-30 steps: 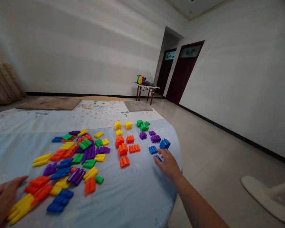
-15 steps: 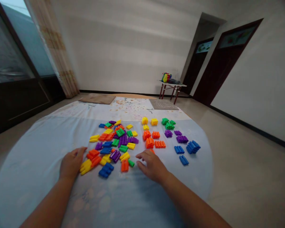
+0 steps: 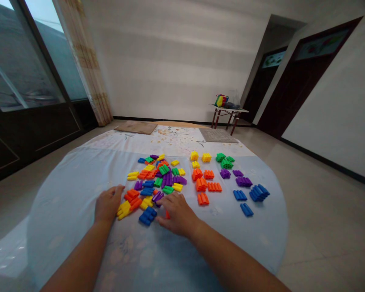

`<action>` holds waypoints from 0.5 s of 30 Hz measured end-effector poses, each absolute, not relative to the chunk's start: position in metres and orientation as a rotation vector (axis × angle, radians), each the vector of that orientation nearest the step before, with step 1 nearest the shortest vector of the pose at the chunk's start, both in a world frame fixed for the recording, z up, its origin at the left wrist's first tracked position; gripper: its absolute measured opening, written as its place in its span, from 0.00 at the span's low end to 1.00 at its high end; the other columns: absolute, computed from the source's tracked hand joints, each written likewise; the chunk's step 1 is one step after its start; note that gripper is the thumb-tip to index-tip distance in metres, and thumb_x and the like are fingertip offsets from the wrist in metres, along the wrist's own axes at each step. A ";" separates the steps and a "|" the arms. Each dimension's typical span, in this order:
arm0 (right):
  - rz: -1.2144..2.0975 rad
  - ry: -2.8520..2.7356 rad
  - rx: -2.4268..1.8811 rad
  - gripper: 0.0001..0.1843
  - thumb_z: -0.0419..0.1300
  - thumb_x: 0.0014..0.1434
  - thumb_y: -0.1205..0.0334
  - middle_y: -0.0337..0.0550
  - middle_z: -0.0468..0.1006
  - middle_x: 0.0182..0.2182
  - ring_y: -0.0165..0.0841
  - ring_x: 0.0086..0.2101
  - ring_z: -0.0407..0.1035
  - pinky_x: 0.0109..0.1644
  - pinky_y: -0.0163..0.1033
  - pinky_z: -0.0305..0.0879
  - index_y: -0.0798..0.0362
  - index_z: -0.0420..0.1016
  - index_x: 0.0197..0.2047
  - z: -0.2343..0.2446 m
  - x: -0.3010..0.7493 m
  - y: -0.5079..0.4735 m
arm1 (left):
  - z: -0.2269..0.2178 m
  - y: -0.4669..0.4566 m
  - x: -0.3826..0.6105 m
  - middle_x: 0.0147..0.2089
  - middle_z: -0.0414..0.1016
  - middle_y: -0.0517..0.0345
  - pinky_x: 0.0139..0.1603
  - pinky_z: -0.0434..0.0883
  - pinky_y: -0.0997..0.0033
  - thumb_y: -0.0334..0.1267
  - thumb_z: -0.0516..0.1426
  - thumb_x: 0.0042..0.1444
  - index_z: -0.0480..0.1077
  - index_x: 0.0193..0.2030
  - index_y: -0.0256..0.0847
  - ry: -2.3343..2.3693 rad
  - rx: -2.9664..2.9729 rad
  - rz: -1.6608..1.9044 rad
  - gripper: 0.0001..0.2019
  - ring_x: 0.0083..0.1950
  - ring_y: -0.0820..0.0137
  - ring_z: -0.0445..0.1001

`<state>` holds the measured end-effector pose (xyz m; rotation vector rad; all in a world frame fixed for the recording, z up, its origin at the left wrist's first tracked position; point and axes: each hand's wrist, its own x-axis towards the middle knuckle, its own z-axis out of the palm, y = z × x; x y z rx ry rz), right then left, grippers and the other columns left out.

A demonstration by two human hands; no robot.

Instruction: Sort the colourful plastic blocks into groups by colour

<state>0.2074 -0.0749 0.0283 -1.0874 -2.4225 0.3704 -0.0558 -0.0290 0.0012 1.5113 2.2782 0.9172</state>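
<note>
My left hand (image 3: 107, 204) rests on the cloth at the pile's left edge, beside a yellow block (image 3: 123, 210), its fingers loosely bent and holding nothing I can see. Over the near right of the pile, my right hand (image 3: 179, 214) has thumb and fingers apart, around an orange block (image 3: 168, 215) that it mostly covers. Close to its fingertips lie a purple block (image 3: 157, 198) and a blue block (image 3: 147, 216). The mixed pile holds several ribbed plastic blocks in orange, yellow, green, purple and blue.
Right of the pile, blocks lie grouped by colour: yellow (image 3: 206, 157), orange (image 3: 201, 185), green (image 3: 226, 162), purple (image 3: 243, 181) and blue (image 3: 259, 192). A pale blue cloth (image 3: 67, 182) covers the round table. Two flat boards lie at its far side. A small table (image 3: 231, 108) stands beyond.
My right hand has moved left, from beside the pile to over the orange block at its near edge. My left hand stays by the yellow block. The whole view has shifted slightly.
</note>
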 end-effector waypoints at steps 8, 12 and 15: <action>0.253 -2.603 -1.164 0.23 0.62 0.53 0.49 0.52 0.73 0.43 0.44 0.45 0.65 0.48 0.50 0.60 0.54 0.71 0.46 0.031 0.174 -0.081 | 0.006 -0.032 -0.054 0.48 0.76 0.47 0.49 0.66 0.65 0.48 0.43 0.56 0.75 0.44 0.39 2.289 1.516 0.877 0.25 0.50 0.60 0.72; 0.354 -2.717 -0.998 0.25 0.64 0.51 0.54 0.48 0.74 0.46 0.41 0.45 0.66 0.48 0.47 0.60 0.51 0.68 0.52 0.037 0.201 -0.081 | 0.009 -0.031 -0.055 0.51 0.75 0.46 0.50 0.65 0.63 0.47 0.43 0.56 0.74 0.46 0.39 2.285 1.520 0.804 0.24 0.51 0.58 0.71; 0.393 -2.831 -0.849 0.24 0.63 0.52 0.59 0.45 0.74 0.48 0.39 0.47 0.65 0.49 0.43 0.60 0.50 0.68 0.53 0.040 0.221 -0.084 | 0.006 -0.026 -0.060 0.51 0.75 0.46 0.46 0.67 0.60 0.47 0.44 0.55 0.75 0.46 0.40 2.299 1.553 0.756 0.23 0.48 0.55 0.72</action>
